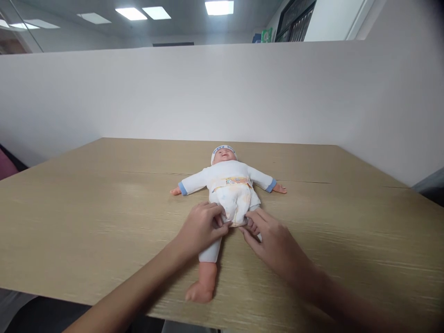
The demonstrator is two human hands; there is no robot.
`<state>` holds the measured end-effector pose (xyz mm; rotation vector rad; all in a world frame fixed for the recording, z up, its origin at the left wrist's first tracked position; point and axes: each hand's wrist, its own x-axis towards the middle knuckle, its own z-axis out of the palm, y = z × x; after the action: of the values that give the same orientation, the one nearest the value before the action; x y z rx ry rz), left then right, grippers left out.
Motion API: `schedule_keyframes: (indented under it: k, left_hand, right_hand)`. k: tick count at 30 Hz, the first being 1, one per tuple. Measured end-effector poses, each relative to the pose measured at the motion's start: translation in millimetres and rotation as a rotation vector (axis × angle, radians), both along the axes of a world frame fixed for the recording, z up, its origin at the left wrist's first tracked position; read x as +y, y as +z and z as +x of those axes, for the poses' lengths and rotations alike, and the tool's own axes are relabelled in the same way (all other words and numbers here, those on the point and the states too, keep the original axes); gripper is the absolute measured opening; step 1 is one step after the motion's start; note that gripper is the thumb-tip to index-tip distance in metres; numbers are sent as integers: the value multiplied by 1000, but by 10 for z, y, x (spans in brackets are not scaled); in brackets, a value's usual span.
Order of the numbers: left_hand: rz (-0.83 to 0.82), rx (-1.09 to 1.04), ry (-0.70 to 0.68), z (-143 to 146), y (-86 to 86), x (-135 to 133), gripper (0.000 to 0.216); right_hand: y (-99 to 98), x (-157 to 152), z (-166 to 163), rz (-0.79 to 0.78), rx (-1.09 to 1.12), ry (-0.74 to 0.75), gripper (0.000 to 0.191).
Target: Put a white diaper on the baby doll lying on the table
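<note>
A baby doll (227, 170) lies on its back, head away from me, in a white top with blue cuffs and a lettered cap. Around its hips is a white diaper (233, 200) with a coloured printed band at the waist. My left hand (203, 227) pinches the diaper's lower left edge, above the doll's white-trousered leg. At the opposite edge my right hand (268, 236) has its fingers curled on the diaper by the other leg, which it mostly hides. One bare foot (203, 289) points toward me.
The doll rests on a wide wooden table (104, 203) with its front edge close to me. A white partition (194, 92) rises behind the table and along its sides. A dark object (433, 185) stands past the right edge.
</note>
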<state>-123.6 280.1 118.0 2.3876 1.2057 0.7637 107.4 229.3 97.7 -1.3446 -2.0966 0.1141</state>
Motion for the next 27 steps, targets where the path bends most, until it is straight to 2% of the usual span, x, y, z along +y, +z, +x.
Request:
schedule_keyframes:
  k: [3, 6, 12, 15, 19, 27]
  left_hand:
    - [-35, -19, -2, -57, 107, 59, 26]
    - [-60, 5, 58, -88, 166, 140, 33]
    - [-6, -32, 90, -97, 23, 245, 43]
    - [22, -81, 40, -134, -31, 241, 35]
    - [52, -144, -6, -165, -27, 206, 24]
    - [-23, -143, 45, -152, -27, 163, 27]
  right_hand:
    - [44, 7, -72, -13, 4, 67, 18]
    - [69, 51, -180, -22, -5, 91, 24]
    - [47, 184, -244, 13, -50, 69, 16]
    - [2, 207, -208, 36, -43, 69, 19]
    - [-42, 199, -179, 36, -19, 67, 22]
    - [5, 175, -189, -6, 52, 65, 25]
